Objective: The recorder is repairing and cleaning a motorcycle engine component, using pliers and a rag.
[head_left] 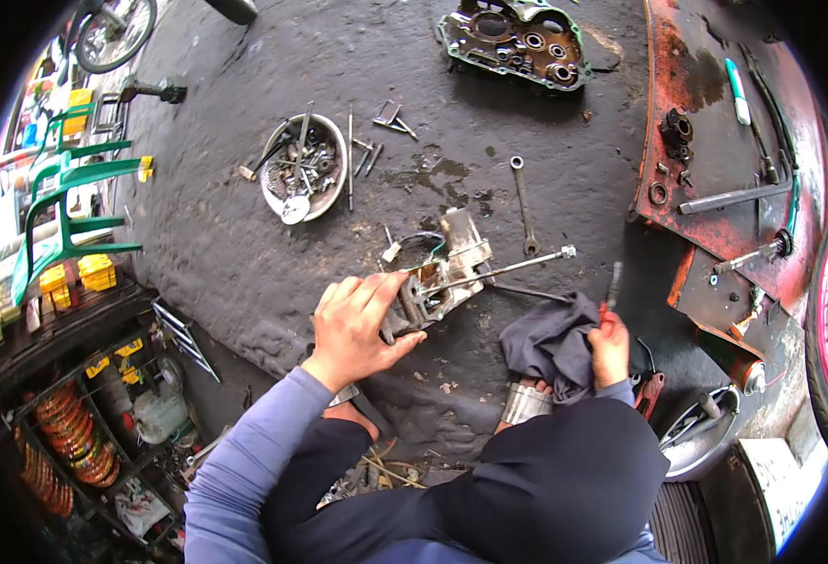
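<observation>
My left hand (362, 320) grips the near left end of a grey metal engine part (461, 246), fingers over its top and thumb along its near side. A long metal rod (517, 271) lies slantwise across that part. My right hand (609, 352), off to the right, is closed round a slim tool with a red handle (606, 308) and a thin shaft pointing away from me; its exact kind is unclear. Against that hand bunches a dark grey rag (547, 340); whether the fingers also hold it cannot be made out. Farther off lies a combination wrench (525, 207).
A bowl of small metal parts (340, 193) stands at the far left, loose bolts beside it. An open engine casing half (517, 42) lies at the back. Red metal sheeting (654, 141) with tools borders the right, above a metal basin (726, 434). Green chairs (76, 221) and shelves are left.
</observation>
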### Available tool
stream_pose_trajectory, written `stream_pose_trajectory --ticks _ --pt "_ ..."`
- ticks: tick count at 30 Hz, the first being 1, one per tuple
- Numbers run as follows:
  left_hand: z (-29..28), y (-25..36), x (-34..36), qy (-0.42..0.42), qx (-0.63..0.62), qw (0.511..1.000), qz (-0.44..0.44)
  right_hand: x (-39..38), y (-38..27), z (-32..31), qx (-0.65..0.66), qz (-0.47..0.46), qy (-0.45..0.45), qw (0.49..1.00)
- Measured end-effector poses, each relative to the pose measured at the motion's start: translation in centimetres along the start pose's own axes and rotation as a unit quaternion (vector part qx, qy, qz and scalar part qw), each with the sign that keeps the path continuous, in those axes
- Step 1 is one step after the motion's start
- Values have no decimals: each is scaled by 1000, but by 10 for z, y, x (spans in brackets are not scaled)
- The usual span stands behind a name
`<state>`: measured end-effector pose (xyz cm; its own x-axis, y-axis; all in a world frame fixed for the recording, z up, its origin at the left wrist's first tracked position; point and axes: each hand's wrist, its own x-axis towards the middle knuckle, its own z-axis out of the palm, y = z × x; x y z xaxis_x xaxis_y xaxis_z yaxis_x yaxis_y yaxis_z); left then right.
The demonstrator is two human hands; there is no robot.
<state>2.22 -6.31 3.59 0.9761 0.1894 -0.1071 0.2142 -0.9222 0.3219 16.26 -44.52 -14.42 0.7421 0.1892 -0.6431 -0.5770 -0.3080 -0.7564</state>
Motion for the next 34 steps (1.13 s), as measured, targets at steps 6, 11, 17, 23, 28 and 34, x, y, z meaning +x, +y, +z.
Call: stream_pose_trajectory --ticks 6,11,17,23,28,34 --pt "-18 -28 -1 -91 -151 983 53 -19 -97 -4 -256 -198 75 943" --pt "-22 -47 13 -186 -221 955 69 -35 -155 -18 -126 -151 -109 974" --pt "-33 -57 12 -170 -175 965 97 -70 -208 1 -166 -244 -43 954" --pt "-16 -29 1 -162 -171 972 -16 -57 -281 -4 -122 -200 -70 970" --pt "-10 -30 -13 -90 -247 963 -60 -64 -336 1 -12 -215 -165 963" --pt "-11 -24 -15 -97 -219 968 -71 -62 -306 44 -406 -125 -308 851"
